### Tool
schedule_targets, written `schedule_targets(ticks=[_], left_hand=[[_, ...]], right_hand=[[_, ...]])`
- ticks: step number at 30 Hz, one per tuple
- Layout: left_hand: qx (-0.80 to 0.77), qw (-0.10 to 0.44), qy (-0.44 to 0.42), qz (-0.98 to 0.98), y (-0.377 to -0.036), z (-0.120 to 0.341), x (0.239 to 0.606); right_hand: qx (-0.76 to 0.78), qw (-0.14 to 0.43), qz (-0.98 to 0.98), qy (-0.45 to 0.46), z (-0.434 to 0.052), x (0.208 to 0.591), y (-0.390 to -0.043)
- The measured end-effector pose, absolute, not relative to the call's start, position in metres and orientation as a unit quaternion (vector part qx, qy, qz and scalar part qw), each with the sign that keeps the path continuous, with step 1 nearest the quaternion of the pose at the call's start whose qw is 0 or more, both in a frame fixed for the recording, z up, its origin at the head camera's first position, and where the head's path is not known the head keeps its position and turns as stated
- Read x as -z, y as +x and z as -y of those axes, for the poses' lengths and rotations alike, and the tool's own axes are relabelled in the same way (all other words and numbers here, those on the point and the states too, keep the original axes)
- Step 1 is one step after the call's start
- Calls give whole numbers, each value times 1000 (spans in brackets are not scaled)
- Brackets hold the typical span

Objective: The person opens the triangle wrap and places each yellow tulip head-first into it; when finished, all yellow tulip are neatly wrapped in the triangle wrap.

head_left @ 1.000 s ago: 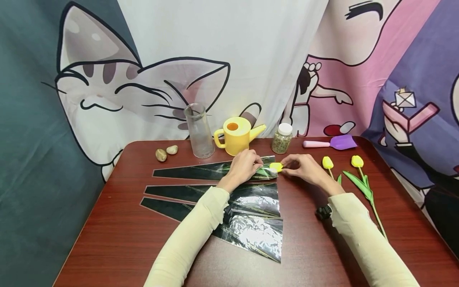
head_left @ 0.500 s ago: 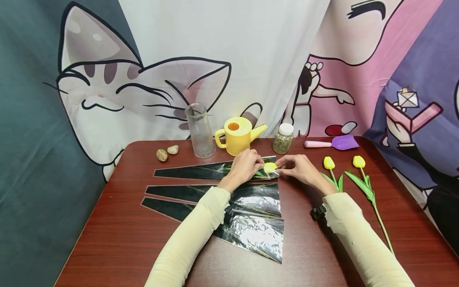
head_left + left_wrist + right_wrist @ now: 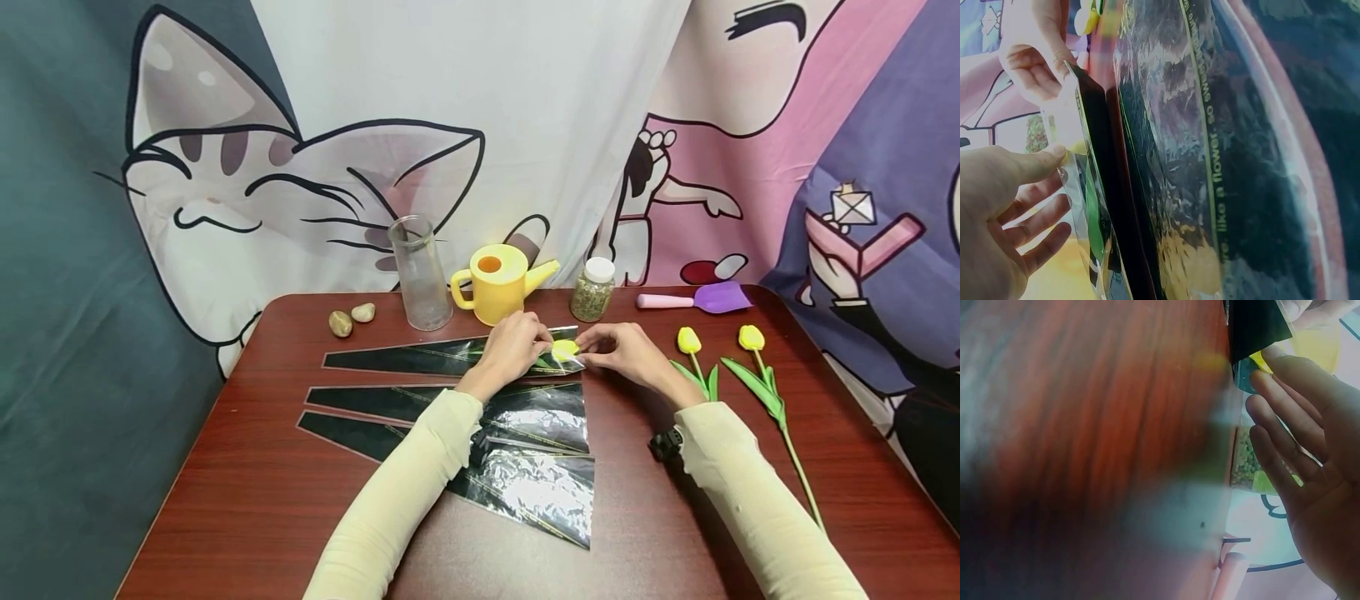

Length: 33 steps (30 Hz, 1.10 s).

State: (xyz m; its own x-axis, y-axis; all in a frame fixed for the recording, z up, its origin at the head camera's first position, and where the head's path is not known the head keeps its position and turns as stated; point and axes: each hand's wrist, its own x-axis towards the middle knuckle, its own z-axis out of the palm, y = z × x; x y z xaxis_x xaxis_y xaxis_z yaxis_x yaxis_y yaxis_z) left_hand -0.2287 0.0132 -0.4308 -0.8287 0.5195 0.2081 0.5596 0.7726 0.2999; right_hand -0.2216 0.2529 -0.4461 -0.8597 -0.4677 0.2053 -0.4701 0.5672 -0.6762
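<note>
Both hands, left hand (image 3: 512, 346) and right hand (image 3: 624, 350), are pinching a glossy black tapered plastic sleeve (image 3: 420, 359) enclosing a yellow artificial tulip (image 3: 564, 350).

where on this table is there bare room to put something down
Bare wood shows along the near left edge of the table, below the lowest of the black sleeves, and between that sleeve and the right sleeve-clad forearm. The back row is crowded: stones, glass vase, watering can, jar, scoop. Two tulips take the right side.
</note>
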Motion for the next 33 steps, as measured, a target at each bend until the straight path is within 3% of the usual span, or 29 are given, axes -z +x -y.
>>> schedule_targets(ticks=[16,24,28,33], left_hand=[[192,80,-293,933,-219,-11,424],[201,76,-310,926,-191,-3,411],[193,59,-325,924,-172,0,412],[185,26,-334,924,-154,1,420]], right_hand=[[-306,29,926,221,-286,430,-202],[-260,103,941,189,-312,413,-175],[-240,123,954,128,-326,403,-153],[-228,100,968,27,-342,399,-122]])
